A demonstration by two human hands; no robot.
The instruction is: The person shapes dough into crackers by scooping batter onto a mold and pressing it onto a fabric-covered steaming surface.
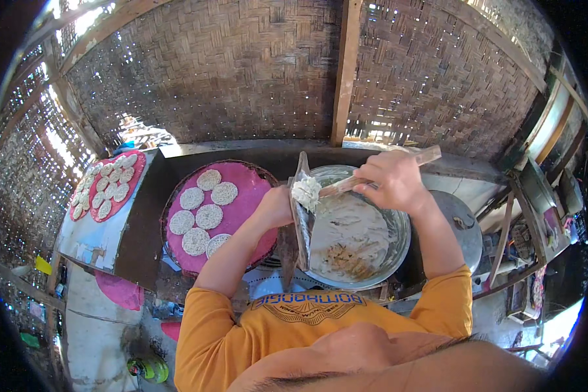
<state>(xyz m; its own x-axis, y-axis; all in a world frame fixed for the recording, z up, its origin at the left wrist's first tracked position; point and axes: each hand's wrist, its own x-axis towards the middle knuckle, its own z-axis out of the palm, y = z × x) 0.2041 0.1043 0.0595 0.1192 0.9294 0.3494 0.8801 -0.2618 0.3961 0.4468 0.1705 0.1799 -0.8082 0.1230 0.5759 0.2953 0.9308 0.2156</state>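
Observation:
My right hand is closed around a wooden stick slanting over a wide metal basin. A lump of pale, sticky dough lies at the stick's lower end, against a narrow upright board or trough at the basin's left side. My left hand grips that board's left edge. Inside the basin are whitish dough and a brownish patch. To the left, round lacy white discs lie on a pink cloth over a round tray, partly behind my left forearm.
Further left, more pale discs rest on red sheets atop a light panel. A round metal lid stands right of the basin, near my right forearm. A woven bamboo wall with a wooden post rises behind the work surface.

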